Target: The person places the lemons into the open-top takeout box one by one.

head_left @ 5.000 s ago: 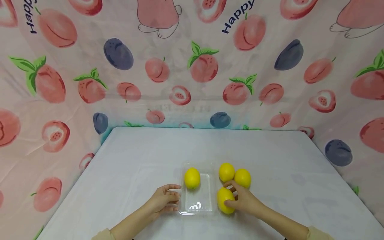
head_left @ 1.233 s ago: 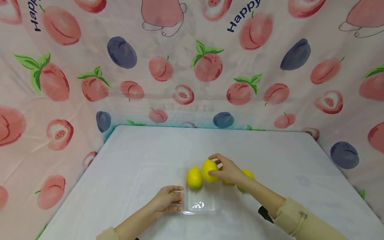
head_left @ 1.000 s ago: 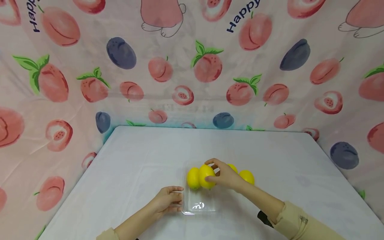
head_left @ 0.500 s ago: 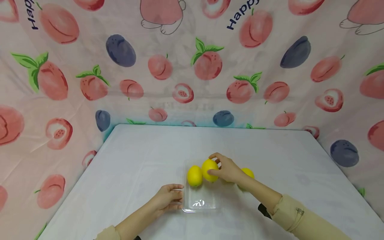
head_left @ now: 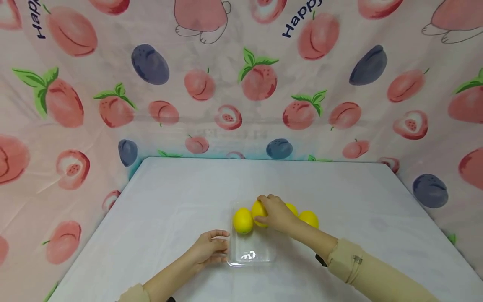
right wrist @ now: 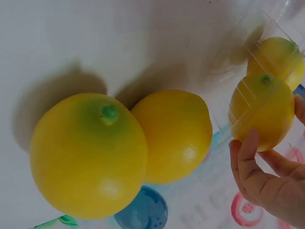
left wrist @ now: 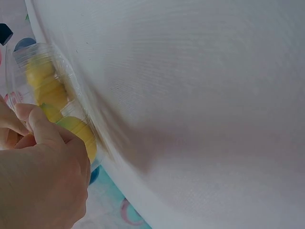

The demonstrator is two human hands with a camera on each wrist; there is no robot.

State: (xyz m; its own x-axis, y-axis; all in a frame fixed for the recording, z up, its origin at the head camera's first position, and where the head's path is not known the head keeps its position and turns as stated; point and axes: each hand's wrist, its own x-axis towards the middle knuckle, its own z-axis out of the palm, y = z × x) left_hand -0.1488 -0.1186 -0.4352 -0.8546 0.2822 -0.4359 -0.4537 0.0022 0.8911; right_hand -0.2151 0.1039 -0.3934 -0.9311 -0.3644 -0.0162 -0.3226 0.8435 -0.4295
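Lifted from the counter (head_left: 181,188) into the clear plastic box (head_left: 250,248) within the past five seconds: a second lemon (head_left: 258,209), now in the far right part, just beside the first lemon (head_left: 243,221). Gripped in the right hand (head_left: 277,214), thumb on the near side, fingers over the far end; hard to tell whether resting on the bottom. At the box's left edge, touching, the left hand (head_left: 206,248) with fingers loosely extended. On the counter right of the box, a third lemon (head_left: 292,208) and a fourth lemon (head_left: 309,218), side by side, partly behind the right arm (head_left: 315,240). Behind, fruit-print cloth (head_left: 222,142).
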